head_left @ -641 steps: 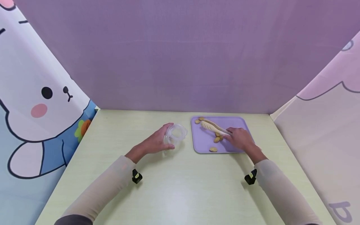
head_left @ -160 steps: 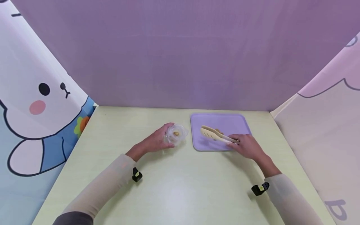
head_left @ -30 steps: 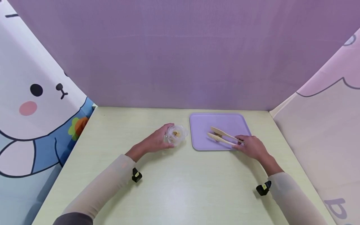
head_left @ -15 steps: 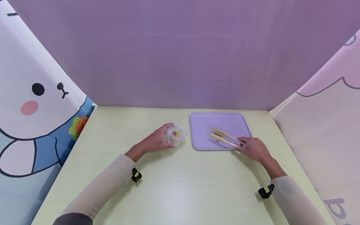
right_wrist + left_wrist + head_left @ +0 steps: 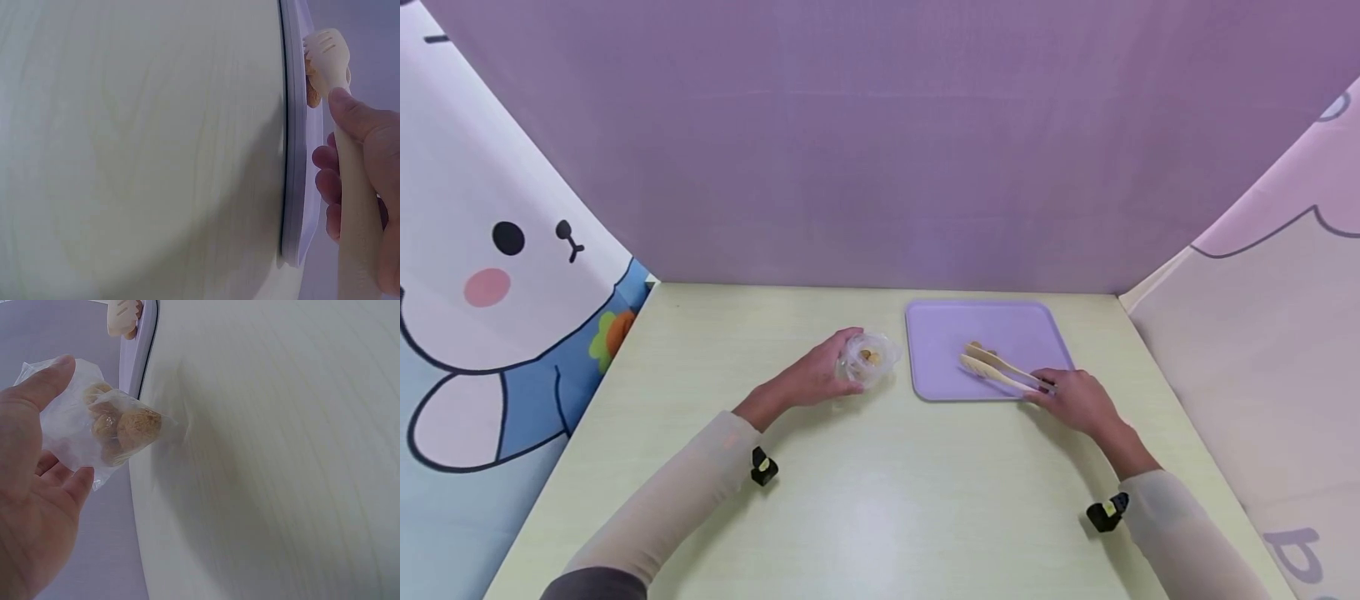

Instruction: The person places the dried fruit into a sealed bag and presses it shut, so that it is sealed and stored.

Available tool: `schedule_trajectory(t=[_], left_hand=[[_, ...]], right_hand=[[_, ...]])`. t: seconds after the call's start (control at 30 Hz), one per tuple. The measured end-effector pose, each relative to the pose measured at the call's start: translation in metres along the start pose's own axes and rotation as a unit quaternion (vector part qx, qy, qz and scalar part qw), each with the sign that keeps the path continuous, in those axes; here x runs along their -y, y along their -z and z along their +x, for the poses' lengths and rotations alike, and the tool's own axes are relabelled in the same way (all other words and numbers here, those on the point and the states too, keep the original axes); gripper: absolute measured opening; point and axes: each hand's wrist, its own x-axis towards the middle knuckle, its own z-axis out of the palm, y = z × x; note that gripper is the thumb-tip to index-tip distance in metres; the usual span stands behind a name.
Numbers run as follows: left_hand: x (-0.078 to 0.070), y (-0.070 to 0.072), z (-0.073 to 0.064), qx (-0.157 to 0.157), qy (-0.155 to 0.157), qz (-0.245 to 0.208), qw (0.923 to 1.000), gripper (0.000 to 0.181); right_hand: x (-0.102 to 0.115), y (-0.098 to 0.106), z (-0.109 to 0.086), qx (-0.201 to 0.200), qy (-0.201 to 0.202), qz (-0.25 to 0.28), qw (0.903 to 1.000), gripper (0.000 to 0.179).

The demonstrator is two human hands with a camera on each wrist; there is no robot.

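My left hand grips a clear plastic bag with its mouth spread upward, between thumb and fingers. Several tan, rough-shelled nuts lie gathered in the bag's lower corner. My right hand holds cream tongs with slotted heads, low over the purple tray. Right at the tong heads are a few remaining nuts, partly covered by the upper arm of the tongs. In the right wrist view a brown nut shows beside the slotted head, and my thumb lies along the tongs.
A pale wooden table carries the tray at its back right, with the bag just left of the tray. Behind stands a purple backdrop; printed cloths flank both sides. Each sleeve bears a small black camera near the wrist.
Several nuts scattered on the tray 21 seconds ago are gone from there, and the bag, then without visible nuts, holds some. Lately the tongs shifted slightly right and nearer; their heads drew closer together.
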Motion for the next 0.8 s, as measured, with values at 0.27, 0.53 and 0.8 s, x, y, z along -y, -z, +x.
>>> schedule_trajectory(t=[0.27, 0.53, 0.8], left_hand=[[0.000, 0.000, 0.000, 0.002, -0.002, -0.003, 1.0000, 0.094], [-0.002, 0.000, 0.000, 0.002, -0.006, -0.006, 1.0000, 0.093], [-0.002, 0.000, 0.000, 0.001, -0.011, 0.003, 0.9999, 0.094]], right_hand=[[0.002, 0.000, 0.002, -0.005, 0.005, -0.005, 1.0000, 0.040], [0.008, 0.005, 0.007, -0.020, 0.022, -0.005, 0.9995, 0.035], [0.021, 0.011, 0.015, -0.026, 0.042, 0.004, 0.9988, 0.031]])
